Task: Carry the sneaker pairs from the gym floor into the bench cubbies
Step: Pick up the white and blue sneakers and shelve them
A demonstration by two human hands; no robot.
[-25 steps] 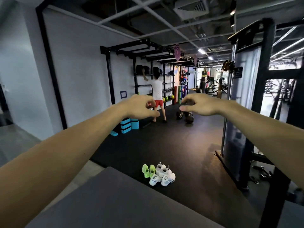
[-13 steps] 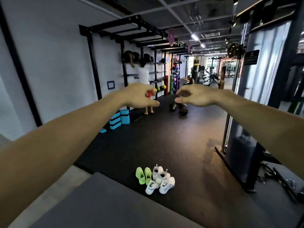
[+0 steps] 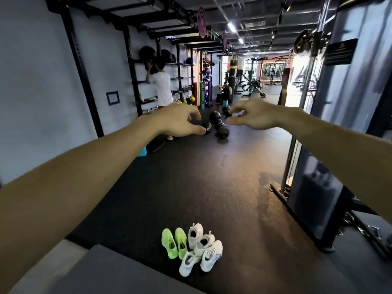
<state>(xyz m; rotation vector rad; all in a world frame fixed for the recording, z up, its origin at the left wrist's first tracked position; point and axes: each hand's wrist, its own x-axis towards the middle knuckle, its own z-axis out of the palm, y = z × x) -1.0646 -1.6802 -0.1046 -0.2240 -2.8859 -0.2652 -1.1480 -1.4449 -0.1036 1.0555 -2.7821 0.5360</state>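
Observation:
Three sneaker pairs sit bunched on the black rubber floor below me: a neon green pair (image 3: 175,242) on the left, a white pair (image 3: 199,238) behind, and another white pair (image 3: 201,259) in front. Both arms stretch forward at chest height, far above the shoes. My left hand (image 3: 178,122) is empty, fingers curled and apart. My right hand (image 3: 253,117) is also empty, with loosely bent, spread fingers. The grey padded bench top (image 3: 95,272) fills the lower left corner; its cubbies are hidden.
A tall cable machine frame (image 3: 314,187) stands on the right with its base on the floor. Black medicine balls (image 3: 219,128) lie further along the floor. A person in a white shirt (image 3: 162,88) stands at the black wall rack on the left.
The view has tilted down and moved closer, so the sneakers sit lower and larger. Both hands have opened from loose fists into spread, curled fingers.

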